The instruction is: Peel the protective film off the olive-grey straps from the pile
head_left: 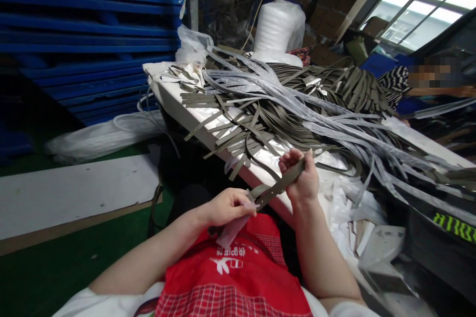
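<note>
Strap (281,183) of flat olive-grey material runs between your hands in the head view, just below the middle of the frame. Your left hand (231,205) pinches it, thumb against fingers, together with a translucent sleeve (231,234) that hangs down over your red apron (238,277). Your right hand (305,178) holds the strap's upper stretch, fingers curled loosely and thumb pointing up. The length between your hands looks bare, so this piece seems only partly done — your left fingers hide how it meets the sleeve. Across the middle and right of the frame, the white table (163,91) bears a thick heap of loose straps (286,121), with long translucent strips (267,86) draped over them. Judging by that heap, plenty is left for you; whether any of those strips has a strap inside — a sign of finished pieces — you cannot tell from here.
</note>
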`<state>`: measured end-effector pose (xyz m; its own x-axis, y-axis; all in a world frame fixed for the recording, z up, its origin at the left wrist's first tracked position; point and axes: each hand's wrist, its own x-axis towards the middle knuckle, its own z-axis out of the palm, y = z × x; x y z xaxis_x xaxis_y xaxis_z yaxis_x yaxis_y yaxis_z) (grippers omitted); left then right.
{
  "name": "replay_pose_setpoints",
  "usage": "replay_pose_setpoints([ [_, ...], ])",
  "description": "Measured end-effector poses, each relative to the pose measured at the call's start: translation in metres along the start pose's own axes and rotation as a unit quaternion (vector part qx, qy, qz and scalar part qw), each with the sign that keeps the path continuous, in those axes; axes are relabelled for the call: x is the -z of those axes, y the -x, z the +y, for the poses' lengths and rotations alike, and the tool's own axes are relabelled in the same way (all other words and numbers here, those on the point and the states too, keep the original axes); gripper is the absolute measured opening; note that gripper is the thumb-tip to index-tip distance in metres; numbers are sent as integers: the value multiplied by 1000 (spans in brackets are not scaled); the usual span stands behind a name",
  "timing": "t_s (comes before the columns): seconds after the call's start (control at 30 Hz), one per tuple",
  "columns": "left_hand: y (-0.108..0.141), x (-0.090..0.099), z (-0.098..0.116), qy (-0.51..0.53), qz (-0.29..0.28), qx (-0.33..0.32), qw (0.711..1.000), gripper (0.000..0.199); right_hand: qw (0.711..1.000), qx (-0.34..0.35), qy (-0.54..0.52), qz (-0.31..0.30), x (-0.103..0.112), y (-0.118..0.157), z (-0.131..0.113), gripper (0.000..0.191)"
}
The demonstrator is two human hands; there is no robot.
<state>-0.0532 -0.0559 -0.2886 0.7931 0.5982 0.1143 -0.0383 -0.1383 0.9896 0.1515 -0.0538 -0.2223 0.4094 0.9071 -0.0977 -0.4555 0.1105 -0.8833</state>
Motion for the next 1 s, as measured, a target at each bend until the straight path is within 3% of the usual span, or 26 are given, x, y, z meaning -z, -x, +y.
replay_pose_setpoints([
  [0.07, 0, 2, -2, -9, 33, 10, 999, 56, 984, 38, 166, -55, 6, 15, 13, 31],
  [0.13, 0, 5, -4, -6, 53, 13, 998, 54, 933, 89, 326, -121, 10, 32, 26, 23],
  [0.2, 0, 7, -5, 5, 63, 16, 998, 53, 885, 144, 409, -170, 14, 45, 36, 17],
  [0.27, 0, 8, -5, 25, 76, 31, 996, 54, 865, 176, 429, -193, 19, 50, 38, 16],
  [0.4, 1, 9, -1, 36, 108, 66, 991, 51, 902, 171, 373, -137, 32, 44, 18, 23],
  [0.57, 0, 13, 2, 46, 102, 103, 988, 45, 932, 277, 230, -50, 35, 36, -23, 27],
  [0.73, -1, 8, 0, 74, 92, 126, 985, 43, 935, 314, 157, -50, 25, 35, -39, 29],
  [1.0, 0, 8, 0, 69, 39, 138, 987, 38, 930, 308, 179, -95, 26, 35, -29, 25],
])
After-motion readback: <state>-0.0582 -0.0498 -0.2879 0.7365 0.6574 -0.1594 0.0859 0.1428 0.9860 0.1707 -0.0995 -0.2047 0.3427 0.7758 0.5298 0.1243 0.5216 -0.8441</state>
